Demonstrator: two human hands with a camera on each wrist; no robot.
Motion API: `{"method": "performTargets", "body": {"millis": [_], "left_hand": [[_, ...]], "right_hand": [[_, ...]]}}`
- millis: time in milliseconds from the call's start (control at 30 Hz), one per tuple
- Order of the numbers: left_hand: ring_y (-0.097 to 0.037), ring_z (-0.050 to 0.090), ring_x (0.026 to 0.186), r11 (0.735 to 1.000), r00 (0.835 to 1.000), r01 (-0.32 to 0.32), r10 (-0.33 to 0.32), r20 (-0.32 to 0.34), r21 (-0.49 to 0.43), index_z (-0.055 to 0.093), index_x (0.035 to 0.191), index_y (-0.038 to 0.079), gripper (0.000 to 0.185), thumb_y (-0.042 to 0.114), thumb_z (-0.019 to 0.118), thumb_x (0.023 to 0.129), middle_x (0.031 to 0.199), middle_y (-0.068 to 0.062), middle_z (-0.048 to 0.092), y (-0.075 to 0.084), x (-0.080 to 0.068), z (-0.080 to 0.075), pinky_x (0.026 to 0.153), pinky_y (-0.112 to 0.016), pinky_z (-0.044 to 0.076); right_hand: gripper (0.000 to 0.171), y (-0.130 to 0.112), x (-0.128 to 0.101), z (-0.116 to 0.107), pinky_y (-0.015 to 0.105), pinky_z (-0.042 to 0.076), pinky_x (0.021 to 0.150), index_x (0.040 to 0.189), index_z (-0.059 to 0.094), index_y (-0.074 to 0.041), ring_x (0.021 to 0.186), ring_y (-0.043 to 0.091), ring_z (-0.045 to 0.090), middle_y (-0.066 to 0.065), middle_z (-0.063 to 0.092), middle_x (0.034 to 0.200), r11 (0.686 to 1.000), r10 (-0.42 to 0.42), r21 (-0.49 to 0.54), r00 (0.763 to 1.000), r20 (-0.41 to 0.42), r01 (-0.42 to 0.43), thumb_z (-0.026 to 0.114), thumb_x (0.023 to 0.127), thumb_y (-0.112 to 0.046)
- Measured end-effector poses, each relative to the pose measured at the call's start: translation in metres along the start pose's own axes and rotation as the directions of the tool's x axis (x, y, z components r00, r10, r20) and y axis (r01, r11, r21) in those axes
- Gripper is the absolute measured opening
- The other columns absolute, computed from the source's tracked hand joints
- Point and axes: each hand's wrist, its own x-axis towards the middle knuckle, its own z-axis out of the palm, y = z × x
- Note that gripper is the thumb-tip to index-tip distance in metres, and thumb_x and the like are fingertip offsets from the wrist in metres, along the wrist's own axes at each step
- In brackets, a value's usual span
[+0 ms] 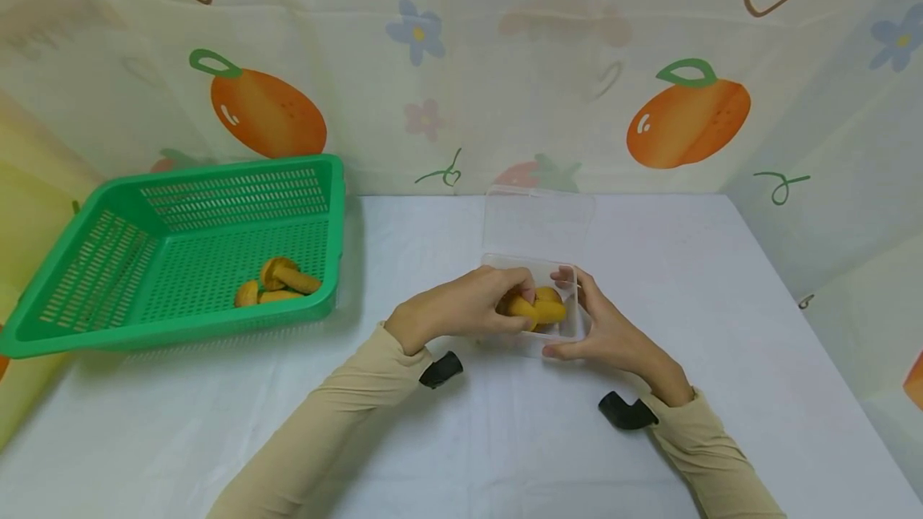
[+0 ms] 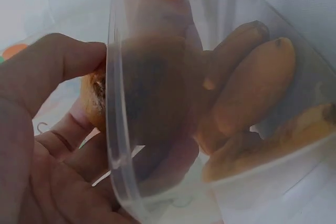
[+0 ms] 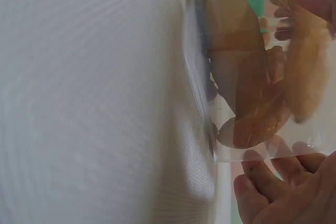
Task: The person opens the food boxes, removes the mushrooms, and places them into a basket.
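A clear plastic box stands on the table, its see-through lid folded back behind it. My left hand reaches into the opening and pinches a yellow-brown mushroom between thumb and fingers. Around the right side of the box my right hand holds on, thumb near the front and fingers toward the back. Several more mushrooms lie inside the box, seen through its cloudy wall in the left wrist view. In the right wrist view, mushrooms show through the clear plastic.
To the left stands a green slotted basket with a few mushrooms in its front right corner. A white cloth covers the table. Behind hangs a fruit-printed curtain. Black wrist mounts stick out at both cuffs.
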Motion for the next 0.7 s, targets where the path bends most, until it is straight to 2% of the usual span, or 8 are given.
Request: {"method": "performTargets", "body": {"millis": [100,267,333,467,567,700], "left_hand": [[-0.012,0.053,0.078,1.000,1.000,-0.005,0.005,0.002,-0.015,0.058,0.104,0.010,0.018,0.015,0.069,0.091,0.096,-0.001,0.065,0.000,-0.002,-0.001,0.067,-0.017,0.042],[-0.009,0.058,0.092,1.000,1.000,-0.011,0.011,0.004,-0.009,0.065,0.122,0.008,0.032,0.012,0.066,0.090,0.117,-0.001,0.069,0.001,-0.006,-0.005,0.083,-0.019,0.049],[-0.010,0.059,0.093,1.000,1.000,-0.012,0.012,0.002,-0.001,0.066,0.126,0.008,0.037,0.011,0.065,0.089,0.121,-0.001,0.069,0.002,-0.008,-0.007,0.085,-0.023,0.051],[-0.010,0.058,0.092,1.000,1.000,-0.001,0.001,-0.011,-0.003,0.068,0.127,0.012,0.039,0.010,0.065,0.087,0.121,0.000,0.070,0.003,-0.012,-0.012,0.082,-0.029,0.054],[-0.010,0.057,0.089,1.000,1.000,0.011,-0.011,-0.026,-0.023,0.069,0.126,0.014,0.041,0.009,0.065,0.085,0.119,0.003,0.070,0.002,-0.016,-0.015,0.076,-0.025,0.052],[-0.008,0.058,0.088,1.000,0.998,-0.005,0.004,-0.060,-0.025,0.070,0.124,0.016,0.041,0.007,0.065,0.084,0.117,0.005,0.070,0.001,-0.022,-0.020,0.071,-0.023,0.050]], "right_hand": [[0.105,0.001,0.000,0.000,0.066,0.014,0.120,0.151,0.018,-0.003,0.148,0.038,0.023,0.018,0.031,0.156,1.000,0.000,0.003,1.000,0.002,0.000,0.087,0.075,-0.022],[0.105,0.000,-0.001,0.000,0.066,0.014,0.120,0.151,0.018,-0.004,0.148,0.037,0.023,0.018,0.031,0.156,1.000,0.001,0.007,1.000,0.003,-0.001,0.088,0.074,-0.022],[0.106,0.000,-0.001,0.000,0.065,0.015,0.120,0.151,0.018,-0.004,0.148,0.037,0.023,0.017,0.031,0.156,1.000,0.000,0.005,1.000,0.002,0.000,0.088,0.074,-0.022],[0.106,-0.001,-0.001,-0.001,0.065,0.015,0.120,0.151,0.018,-0.004,0.148,0.036,0.024,0.017,0.031,0.156,1.000,-0.001,0.001,1.000,0.001,0.001,0.088,0.074,-0.022],[0.107,0.000,0.000,-0.001,0.065,0.015,0.120,0.152,0.018,-0.004,0.147,0.036,0.024,0.017,0.031,0.156,1.000,-0.002,-0.002,1.000,0.001,0.002,0.089,0.073,-0.022],[0.108,0.000,0.000,-0.001,0.064,0.016,0.120,0.151,0.018,-0.005,0.147,0.036,0.024,0.017,0.031,0.156,1.000,0.000,-0.005,1.000,-0.004,0.000,0.089,0.073,-0.022]]}}
